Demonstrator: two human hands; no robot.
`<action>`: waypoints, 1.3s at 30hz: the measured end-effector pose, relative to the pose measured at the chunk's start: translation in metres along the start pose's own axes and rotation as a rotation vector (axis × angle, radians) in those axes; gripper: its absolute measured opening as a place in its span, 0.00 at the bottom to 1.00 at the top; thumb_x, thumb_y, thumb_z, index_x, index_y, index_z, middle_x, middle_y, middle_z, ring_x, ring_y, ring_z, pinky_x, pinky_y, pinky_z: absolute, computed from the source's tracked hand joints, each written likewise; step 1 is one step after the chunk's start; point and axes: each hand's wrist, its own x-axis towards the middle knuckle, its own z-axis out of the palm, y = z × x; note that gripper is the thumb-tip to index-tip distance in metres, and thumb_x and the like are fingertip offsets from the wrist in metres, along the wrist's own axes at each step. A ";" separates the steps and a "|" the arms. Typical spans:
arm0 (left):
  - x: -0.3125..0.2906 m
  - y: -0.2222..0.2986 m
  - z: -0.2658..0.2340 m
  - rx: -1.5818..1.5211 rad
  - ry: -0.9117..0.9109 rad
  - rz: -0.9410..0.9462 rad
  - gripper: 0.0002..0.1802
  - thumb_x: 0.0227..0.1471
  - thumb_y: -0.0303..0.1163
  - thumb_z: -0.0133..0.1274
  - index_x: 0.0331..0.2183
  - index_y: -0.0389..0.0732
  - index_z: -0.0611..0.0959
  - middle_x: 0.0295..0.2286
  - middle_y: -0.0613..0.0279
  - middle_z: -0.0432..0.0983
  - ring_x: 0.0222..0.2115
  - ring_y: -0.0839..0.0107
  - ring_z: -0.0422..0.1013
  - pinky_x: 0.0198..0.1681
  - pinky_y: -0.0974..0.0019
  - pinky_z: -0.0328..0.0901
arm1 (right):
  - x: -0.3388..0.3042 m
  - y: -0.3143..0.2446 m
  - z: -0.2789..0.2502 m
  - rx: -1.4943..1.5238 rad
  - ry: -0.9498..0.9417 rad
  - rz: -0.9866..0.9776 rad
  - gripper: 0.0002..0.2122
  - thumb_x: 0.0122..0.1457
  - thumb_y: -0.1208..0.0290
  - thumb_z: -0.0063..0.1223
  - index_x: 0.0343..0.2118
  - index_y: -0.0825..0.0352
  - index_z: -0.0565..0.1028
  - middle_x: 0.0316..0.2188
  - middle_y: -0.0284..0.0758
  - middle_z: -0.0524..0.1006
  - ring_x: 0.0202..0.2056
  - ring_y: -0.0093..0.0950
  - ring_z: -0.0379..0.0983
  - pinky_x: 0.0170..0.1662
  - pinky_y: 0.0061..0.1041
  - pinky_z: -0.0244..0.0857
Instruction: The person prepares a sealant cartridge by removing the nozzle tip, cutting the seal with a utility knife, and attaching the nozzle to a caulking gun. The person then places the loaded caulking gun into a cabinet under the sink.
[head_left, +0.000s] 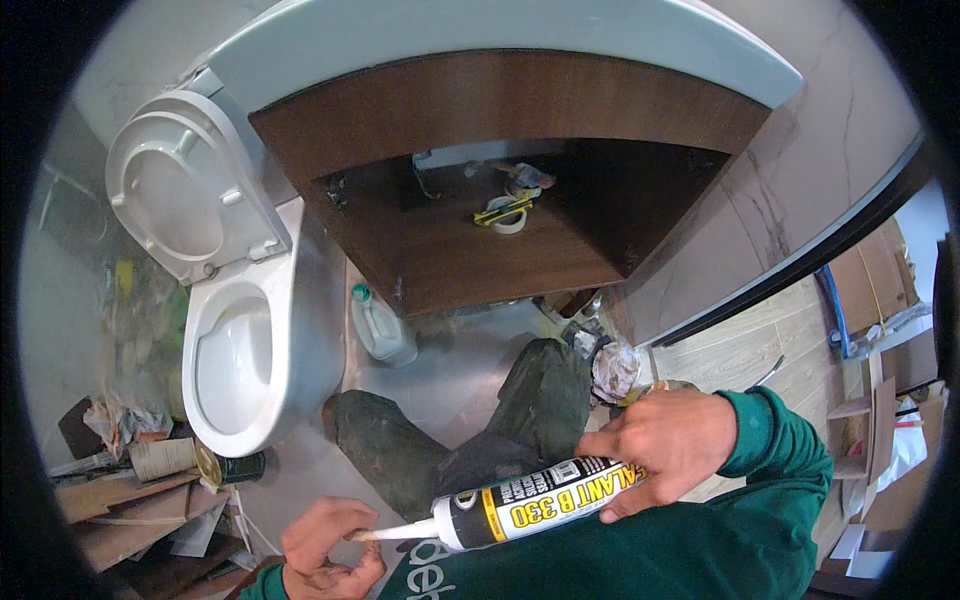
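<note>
My right hand [665, 445] grips the rear end of a black, white and yellow sealant cartridge [530, 502], held nearly level across my lap. Its white tapered nozzle [395, 532] points left. My left hand [325, 548] pinches the tip of that nozzle with thumb and fingers. I kneel on the grey floor in dark trousers [470, 440] and a green sweatshirt. Ahead is an open dark wooden vanity cabinet [480, 250] under a white basin [480, 40], with pipe fittings and a roll of tape [508, 212] inside.
A white toilet [235, 360] with its lid up stands at left. A clear plastic jug [380, 325] sits beside it. Tins, paper and cardboard scraps [150, 480] litter the lower left. Crumpled wrapping [612, 370] lies by my knee. Cardboard pieces [880, 380] lie on the wood-look floor at right.
</note>
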 end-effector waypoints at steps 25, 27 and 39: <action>0.011 -0.016 -0.003 -0.802 0.042 -0.514 0.16 0.34 0.24 0.69 0.25 0.37 0.76 0.23 0.54 0.76 0.21 0.73 0.71 0.26 0.70 0.67 | -0.010 -0.010 0.004 -0.119 0.273 -0.064 0.23 0.53 0.53 0.65 0.38 0.69 0.72 0.25 0.46 0.79 0.30 0.51 0.79 0.33 0.49 0.72; 0.008 -0.015 -0.002 -0.948 0.053 -0.572 0.18 0.33 0.23 0.70 0.25 0.37 0.75 0.23 0.55 0.75 0.21 0.72 0.71 0.26 0.68 0.68 | -0.011 -0.010 0.003 -0.144 0.241 -0.034 0.23 0.52 0.53 0.65 0.38 0.69 0.72 0.26 0.46 0.78 0.31 0.50 0.79 0.33 0.48 0.72; -0.024 0.011 -0.003 -1.295 0.168 -0.576 0.19 0.30 0.14 0.66 0.22 0.38 0.72 0.18 0.58 0.69 0.15 0.69 0.62 0.21 0.61 0.59 | 0.002 -0.003 0.027 -0.163 0.439 -0.275 0.27 0.48 0.54 0.66 0.46 0.67 0.73 0.26 0.39 0.75 0.23 0.40 0.77 0.26 0.39 0.71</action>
